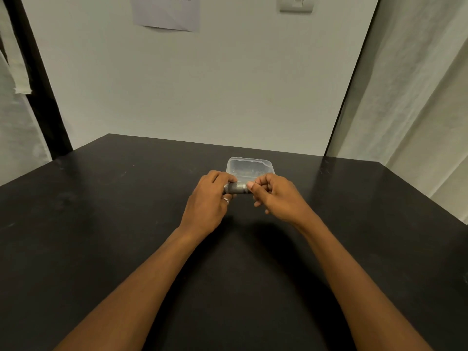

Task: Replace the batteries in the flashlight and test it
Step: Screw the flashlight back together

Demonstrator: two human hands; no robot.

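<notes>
Progress, judged from the layout: early or mid-way, can't say which. The flashlight [237, 188] looks to be in one piece w/ both hands on it. No loose batteries or cap lie on the table [101, 224]. So it's either the cap-unscrewing step at the start or the re-tightening step after a swap; nothing here settles it. The test is yet to come, since no beam or glow shows.

Hands: the left hand [210, 198] wraps round the flashlight's left part, fingers curled over the top, ring on one finger. The right hand [276, 196] pinches the right end betw. thumb and forefinger, other fingers curled loosely below. That looks like a twisting grip.

Flashlight: small, short, grey metal, w/ a knurled barrel and a lighter band near the right end. It's held sideways, approx. level, just above the table at mid-table. Its ends are hidden by the fingers, so I can't tell which is the lens and which the tail.

Just behind it sits a clear plastic box [250, 165] on the table, lid apparently on. Small dark items are inside, poss. spare cells, but they're too blurred to tell.
</notes>
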